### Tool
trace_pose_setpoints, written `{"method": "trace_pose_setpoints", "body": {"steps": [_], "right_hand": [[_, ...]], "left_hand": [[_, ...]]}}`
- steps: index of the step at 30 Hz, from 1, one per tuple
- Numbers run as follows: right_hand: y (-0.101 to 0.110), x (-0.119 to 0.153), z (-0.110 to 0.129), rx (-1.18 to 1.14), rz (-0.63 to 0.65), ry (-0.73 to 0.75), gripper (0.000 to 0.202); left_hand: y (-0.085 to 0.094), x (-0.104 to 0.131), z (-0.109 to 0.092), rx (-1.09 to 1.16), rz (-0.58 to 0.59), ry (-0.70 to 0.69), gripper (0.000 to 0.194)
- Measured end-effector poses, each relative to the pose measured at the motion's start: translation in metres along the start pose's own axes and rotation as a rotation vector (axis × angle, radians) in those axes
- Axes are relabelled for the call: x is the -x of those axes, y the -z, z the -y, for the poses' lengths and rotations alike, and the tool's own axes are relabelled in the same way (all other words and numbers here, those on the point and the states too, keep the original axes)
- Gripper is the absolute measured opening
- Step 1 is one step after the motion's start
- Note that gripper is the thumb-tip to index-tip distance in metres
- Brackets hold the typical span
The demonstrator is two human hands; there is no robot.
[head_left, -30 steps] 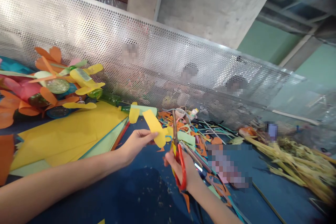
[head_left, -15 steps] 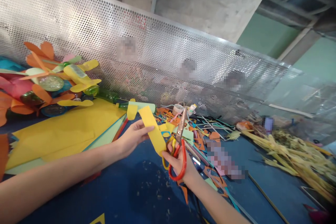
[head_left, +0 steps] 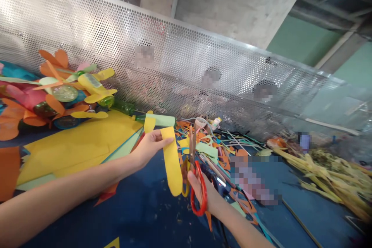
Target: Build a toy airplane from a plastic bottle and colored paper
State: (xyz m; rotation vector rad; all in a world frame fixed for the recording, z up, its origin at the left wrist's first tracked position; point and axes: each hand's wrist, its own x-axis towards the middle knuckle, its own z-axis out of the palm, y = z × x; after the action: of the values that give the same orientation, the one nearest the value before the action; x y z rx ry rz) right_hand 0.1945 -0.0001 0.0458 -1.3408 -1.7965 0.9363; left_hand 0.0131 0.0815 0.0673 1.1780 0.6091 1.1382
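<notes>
Perforated metal (head_left: 180, 66) runs along the far edge of the blue tabletop (head_left: 151, 217), with blurred figures showing on it or through it; I can't tell which. Toward the far left corner crowd bottles with paper petals (head_left: 54, 102) in orange, yellow, pink and pale green. Over toward the right edge sprawls a heap of straw-coloured husks (head_left: 334, 174). Back on the left side lie big yellow sheets (head_left: 84, 143), overlapping, with paler paper showing underneath. A litter of cut paper (head_left: 225, 159) spreads from the far edge down past the person's right hand (head_left: 205, 192). That hand is closed around the handles of the scissors (head_left: 192, 153), red loop in front, blades pointing at the far edge. The left hand (head_left: 149, 147) pinches the top of a yellow paper strip (head_left: 173, 166) between thumb and fingers; the strip hangs over the middle of the tabletop, rounded end down, just beside the scissors. Near the far edge leans a small white bottle (head_left: 216, 123), yellow-capped.
</notes>
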Motion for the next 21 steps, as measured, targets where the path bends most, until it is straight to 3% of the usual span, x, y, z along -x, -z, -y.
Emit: {"method": "trace_pose_setpoints", "body": {"steps": [9, 21], "right_hand": [[-0.003, 0.014, 0.011, 0.218, 0.030, 0.139, 0.045], [-0.011, 0.016, -0.007, 0.179, -0.006, 0.159, 0.038]], "left_hand": [[-0.014, 0.016, -0.007, -0.025, 0.088, 0.114, 0.026], [-0.018, 0.022, -0.006, -0.024, 0.066, 0.138, 0.025]]}}
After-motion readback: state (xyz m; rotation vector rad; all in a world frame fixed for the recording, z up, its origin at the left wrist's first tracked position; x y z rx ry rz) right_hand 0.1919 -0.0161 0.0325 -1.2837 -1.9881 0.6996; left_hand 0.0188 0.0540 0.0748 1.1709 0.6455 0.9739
